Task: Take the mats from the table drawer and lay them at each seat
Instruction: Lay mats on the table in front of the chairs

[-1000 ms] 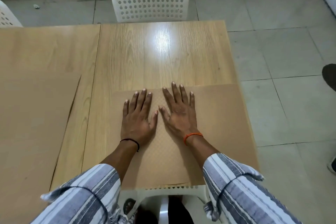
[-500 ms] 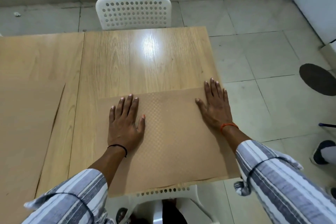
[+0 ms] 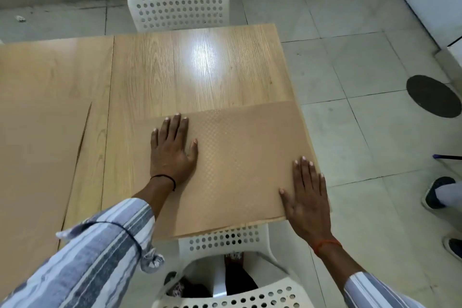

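Note:
A tan mat (image 3: pixel 240 157) with a fine checked texture lies flat on the near right part of the wooden table (image 3: pixel 195 67), reaching the table's front and right edges. My left hand (image 3: pixel 172 150) rests flat on the mat's left half, fingers spread. My right hand (image 3: pixel 308 197) lies flat at the mat's near right corner, partly over the table edge. A second tan mat (image 3: pixel 37 165) covers the near left part of the table. No drawer is visible.
A white perforated chair (image 3: pixel 178 7) stands at the far side of the table, and another white chair (image 3: pixel 225 267) is tucked in right below me. Tiled floor lies to the right, with a dark round patch (image 3: pixel 433 96) and another person's shoes (image 3: pixel 436 192).
My hands have spread apart from the mat's middle. The right hand slid to the right edge, then back toward the near right corner. The left hand shifted slightly left.

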